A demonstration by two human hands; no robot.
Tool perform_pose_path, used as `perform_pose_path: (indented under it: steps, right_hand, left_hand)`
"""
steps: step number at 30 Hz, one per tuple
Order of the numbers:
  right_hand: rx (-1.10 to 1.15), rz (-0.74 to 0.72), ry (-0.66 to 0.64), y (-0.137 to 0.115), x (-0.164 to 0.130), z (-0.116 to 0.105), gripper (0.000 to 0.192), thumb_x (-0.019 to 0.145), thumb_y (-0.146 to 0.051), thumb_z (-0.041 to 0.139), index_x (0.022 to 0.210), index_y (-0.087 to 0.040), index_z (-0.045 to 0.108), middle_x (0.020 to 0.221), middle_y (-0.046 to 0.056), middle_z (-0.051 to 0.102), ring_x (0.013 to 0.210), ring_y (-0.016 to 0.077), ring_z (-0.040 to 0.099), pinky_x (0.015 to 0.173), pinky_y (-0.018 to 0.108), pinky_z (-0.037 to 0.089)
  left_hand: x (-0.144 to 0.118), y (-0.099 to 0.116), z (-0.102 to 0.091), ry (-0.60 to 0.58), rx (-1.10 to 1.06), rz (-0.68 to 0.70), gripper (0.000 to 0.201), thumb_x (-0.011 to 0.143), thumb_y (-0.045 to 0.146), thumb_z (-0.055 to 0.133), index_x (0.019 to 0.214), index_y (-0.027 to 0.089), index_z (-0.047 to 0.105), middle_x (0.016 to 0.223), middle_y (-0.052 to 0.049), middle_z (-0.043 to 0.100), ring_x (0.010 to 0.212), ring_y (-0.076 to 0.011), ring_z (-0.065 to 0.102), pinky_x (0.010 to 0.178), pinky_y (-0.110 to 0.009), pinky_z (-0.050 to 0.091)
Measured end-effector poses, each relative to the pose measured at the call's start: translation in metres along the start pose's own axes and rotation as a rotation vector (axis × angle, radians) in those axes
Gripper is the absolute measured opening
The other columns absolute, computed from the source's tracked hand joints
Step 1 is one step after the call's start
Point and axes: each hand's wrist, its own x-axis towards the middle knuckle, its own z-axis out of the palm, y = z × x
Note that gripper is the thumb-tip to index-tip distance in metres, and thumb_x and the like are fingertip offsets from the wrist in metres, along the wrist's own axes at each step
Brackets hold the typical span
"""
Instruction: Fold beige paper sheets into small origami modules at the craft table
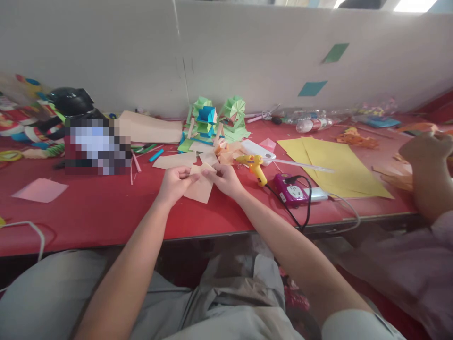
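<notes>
Creased peach paper (200, 188), partly folded

Just right of our hands we saw a yellow glue gun (255, 166) beside a purple socket (292, 189), with yellow sheets (332, 163) farther right. Beyond our hands stood green paper models (215, 115). A pink sheet (40, 190) lay far to the left, and a co-worker's hand (426, 147) far right.

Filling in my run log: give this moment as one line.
left hand: pinching tan paper | right hand: pinching same paper | paper: over red table | nearby: yellow glue gun
</notes>
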Motion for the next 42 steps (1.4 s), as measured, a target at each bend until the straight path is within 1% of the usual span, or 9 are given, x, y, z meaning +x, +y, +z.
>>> perform_pose_path:
  steps: [5,10,16,20,26,30,33,38,42]
  right_hand:
    - [0.139,0.038,-0.028,0.002,0.002,0.002,0.045,0.079,-0.062,0.069,0.080,-0.017,0.062,0.072,0.001,0.056,0.066,0.0134,0.054,0.058,0.026,0.044]
    - [-0.011,-0.161,-0.004,0.004,-0.005,0.002,0.075,0.078,-0.052,0.075,0.143,-0.024,0.050,0.137,0.015,0.053,0.101,0.0229,0.063,0.076,0.036,0.058]
    - [-0.486,-0.486,-0.103,0.008,-0.007,0.002,0.076,0.075,-0.039,0.083,0.145,-0.029,0.053,0.159,0.013,0.035,0.144,0.0361,0.036,0.116,0.058,0.035]
    - [-0.550,-0.480,-0.122,0.012,-0.005,0.002,0.064,0.082,-0.022,0.072,0.143,-0.027,0.055,0.154,0.013,0.045,0.140,0.0335,0.042,0.116,0.058,0.036]
    - [-0.266,-0.341,-0.100,-0.005,-0.011,0.000,0.053,0.091,-0.048,0.065,0.133,-0.016,0.062,0.140,0.017,0.059,0.131,0.0306,0.054,0.111,0.046,0.042]
    - [-0.070,-0.146,-0.089,-0.012,-0.011,-0.001,0.048,0.099,-0.056,0.045,0.120,-0.018,0.066,0.108,0.008,0.071,0.096,0.0209,0.067,0.083,0.032,0.053]
    - [-0.001,-0.087,-0.007,-0.006,-0.007,0.000,0.051,0.099,-0.062,0.040,0.087,-0.018,0.063,0.077,0.002,0.061,0.073,0.0149,0.059,0.066,0.026,0.048]
    - [0.057,-0.030,0.080,0.006,0.000,0.002,0.051,0.090,-0.066,0.053,0.067,-0.019,0.049,0.060,-0.002,0.048,0.055,0.0110,0.046,0.051,0.024,0.038]
    - [0.137,0.006,0.147,0.005,0.003,0.001,0.043,0.081,-0.060,0.066,0.075,-0.019,0.056,0.067,0.000,0.058,0.059,0.0135,0.055,0.054,0.026,0.046]
  left_hand:
    - [0.003,-0.002,0.000,0.111,-0.050,0.044,0.042,0.061,0.045,0.089,0.088,0.014,0.076,0.082,-0.010,0.077,0.079,-0.0265,0.073,0.071,-0.033,0.056]
    - [0.008,0.000,0.000,0.247,-0.181,0.059,0.043,0.061,0.033,0.084,0.098,0.014,0.072,0.092,-0.009,0.076,0.082,-0.0253,0.072,0.073,-0.033,0.056]
    - [0.010,-0.003,0.000,0.275,-0.200,0.009,0.054,0.063,0.018,0.075,0.116,0.021,0.066,0.092,-0.005,0.074,0.084,-0.0228,0.072,0.070,-0.030,0.053]
    - [0.006,0.004,0.005,0.168,-0.286,-0.044,0.056,0.067,0.019,0.071,0.123,0.020,0.063,0.092,-0.006,0.074,0.085,-0.0225,0.071,0.074,-0.032,0.054]
    - [0.003,0.017,0.002,0.103,-0.356,-0.114,0.039,0.074,0.036,0.070,0.109,0.017,0.068,0.097,-0.007,0.073,0.084,-0.0215,0.069,0.071,-0.031,0.055]
    - [0.004,0.014,-0.002,0.009,-0.312,-0.133,0.037,0.076,0.042,0.062,0.101,0.017,0.070,0.087,-0.007,0.073,0.078,-0.0215,0.069,0.072,-0.032,0.053]
    - [0.005,0.005,-0.003,-0.001,-0.059,-0.032,0.029,0.068,0.035,0.071,0.091,0.017,0.072,0.078,-0.004,0.071,0.071,-0.0191,0.063,0.066,-0.029,0.047]
    - [0.007,-0.005,-0.004,0.078,0.225,0.145,0.023,0.068,0.038,0.079,0.079,0.019,0.072,0.083,-0.002,0.068,0.077,-0.0183,0.059,0.075,-0.030,0.046]
    - [0.007,-0.002,-0.004,0.014,0.080,0.066,0.024,0.070,0.038,0.077,0.081,0.018,0.070,0.086,-0.004,0.071,0.086,-0.0213,0.064,0.080,-0.032,0.048]
